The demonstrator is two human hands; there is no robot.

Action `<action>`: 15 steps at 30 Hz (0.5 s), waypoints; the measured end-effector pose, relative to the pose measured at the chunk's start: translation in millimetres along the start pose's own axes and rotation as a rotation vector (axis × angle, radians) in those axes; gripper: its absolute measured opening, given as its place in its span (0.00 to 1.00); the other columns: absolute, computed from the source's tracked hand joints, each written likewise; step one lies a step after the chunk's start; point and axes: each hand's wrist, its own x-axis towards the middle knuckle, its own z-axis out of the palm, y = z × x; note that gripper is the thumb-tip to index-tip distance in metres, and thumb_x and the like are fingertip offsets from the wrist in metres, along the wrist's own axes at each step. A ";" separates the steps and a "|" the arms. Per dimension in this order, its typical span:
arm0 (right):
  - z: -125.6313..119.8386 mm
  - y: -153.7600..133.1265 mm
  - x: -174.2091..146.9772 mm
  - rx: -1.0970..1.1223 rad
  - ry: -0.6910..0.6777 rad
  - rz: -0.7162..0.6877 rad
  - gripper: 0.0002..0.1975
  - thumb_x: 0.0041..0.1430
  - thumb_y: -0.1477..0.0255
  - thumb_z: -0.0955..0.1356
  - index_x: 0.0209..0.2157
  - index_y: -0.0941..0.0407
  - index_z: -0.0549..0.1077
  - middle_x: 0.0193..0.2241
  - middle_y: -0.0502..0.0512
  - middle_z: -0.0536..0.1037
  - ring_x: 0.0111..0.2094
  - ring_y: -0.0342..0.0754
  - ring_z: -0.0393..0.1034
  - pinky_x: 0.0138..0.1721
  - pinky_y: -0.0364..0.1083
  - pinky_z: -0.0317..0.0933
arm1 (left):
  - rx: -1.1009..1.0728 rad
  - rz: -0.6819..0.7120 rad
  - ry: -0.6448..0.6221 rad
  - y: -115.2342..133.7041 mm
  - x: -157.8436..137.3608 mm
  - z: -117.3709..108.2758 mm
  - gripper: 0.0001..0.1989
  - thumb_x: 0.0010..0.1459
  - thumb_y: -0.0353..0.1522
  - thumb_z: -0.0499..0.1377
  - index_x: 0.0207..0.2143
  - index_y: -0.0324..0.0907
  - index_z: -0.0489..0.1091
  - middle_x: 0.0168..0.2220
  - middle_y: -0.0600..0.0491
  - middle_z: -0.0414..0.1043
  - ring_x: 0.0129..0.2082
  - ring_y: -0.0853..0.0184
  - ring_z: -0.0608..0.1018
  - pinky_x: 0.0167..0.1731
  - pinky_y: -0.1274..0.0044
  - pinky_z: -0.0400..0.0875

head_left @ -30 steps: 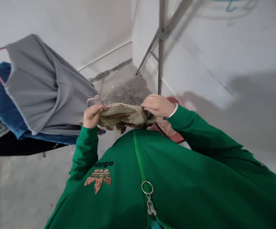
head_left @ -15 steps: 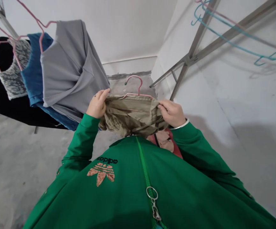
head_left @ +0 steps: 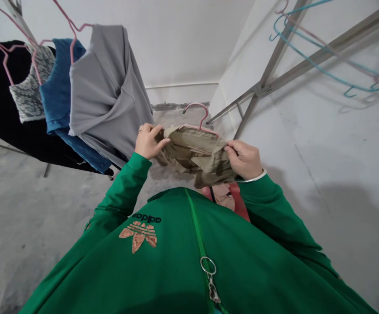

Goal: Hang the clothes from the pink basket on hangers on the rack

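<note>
A khaki garment point(head_left: 189, 146) with a wide band along its top hangs on a pink hanger point(head_left: 204, 114), whose hook rises above the fabric. My left hand point(head_left: 149, 141) is at the garment's left end, thumb in front and fingers around the edge. My right hand point(head_left: 245, 159) pinches the band at the right end between thumb and curled fingers. Folds hide the garment's lower part, so its exact kind is unclear.
On the left hang a grey top point(head_left: 107, 83), a blue garment point(head_left: 60, 87), a patterned piece point(head_left: 29, 102) and a black garment point(head_left: 2, 100). Blue hangers point(head_left: 316, 61) hang from a metal rack point(head_left: 259, 89) on the right. Something red and pink point(head_left: 223, 198) lies below the garment.
The garment and hanger have shifted slightly right. My left hand has moved right too, and its thumb has spread from the forefinger at the garment's edge. The right hand keeps its pinch.
</note>
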 end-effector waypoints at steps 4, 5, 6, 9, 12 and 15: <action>-11.3 4.2 -5.9 0.018 0.000 0.058 0.09 0.60 0.68 0.63 0.33 0.53 0.75 0.30 0.57 0.79 0.32 0.52 0.74 0.36 0.50 0.68 | -0.151 -0.018 -0.054 -46.9 11.3 -6.5 0.19 0.55 0.40 0.60 0.47 0.42 0.74 0.45 0.45 0.71 0.48 0.57 0.71 0.52 0.63 0.64; -13.9 6.3 -7.3 0.025 0.005 0.071 0.09 0.59 0.68 0.63 0.33 0.53 0.75 0.30 0.56 0.79 0.32 0.52 0.74 0.36 0.50 0.68 | -0.210 -0.050 -0.116 -57.2 11.7 -6.7 0.17 0.55 0.38 0.60 0.44 0.41 0.75 0.43 0.47 0.73 0.46 0.58 0.73 0.50 0.65 0.66; -16.6 8.9 -8.5 0.031 0.012 0.083 0.09 0.59 0.68 0.63 0.32 0.53 0.75 0.30 0.56 0.79 0.32 0.52 0.74 0.35 0.50 0.68 | -0.269 -0.085 -0.182 -65.7 11.1 -6.6 0.14 0.54 0.37 0.59 0.41 0.40 0.76 0.39 0.48 0.75 0.42 0.60 0.74 0.47 0.67 0.68; -24.4 18.7 -11.1 0.050 0.029 0.117 0.09 0.58 0.67 0.64 0.32 0.53 0.75 0.29 0.55 0.79 0.30 0.51 0.74 0.33 0.49 0.67 | -0.368 -0.164 -0.282 -80.5 6.3 -9.3 0.09 0.55 0.32 0.57 0.32 0.38 0.76 0.29 0.53 0.76 0.31 0.67 0.75 0.37 0.74 0.71; -31.0 27.3 -12.4 0.095 -0.018 0.134 0.10 0.57 0.66 0.64 0.30 0.53 0.76 0.27 0.54 0.79 0.28 0.50 0.74 0.31 0.48 0.67 | -0.319 -0.153 -0.231 -88.9 1.6 -23.7 0.10 0.56 0.33 0.56 0.30 0.38 0.75 0.26 0.58 0.74 0.29 0.71 0.75 0.34 0.79 0.69; -33.2 29.1 -12.0 0.135 -0.052 0.145 0.10 0.56 0.66 0.65 0.30 0.54 0.76 0.26 0.54 0.79 0.28 0.50 0.73 0.30 0.47 0.66 | -0.210 -0.079 -0.283 -95.2 -3.2 -44.9 0.13 0.58 0.37 0.55 0.30 0.38 0.75 0.26 0.59 0.73 0.30 0.72 0.75 0.35 0.80 0.69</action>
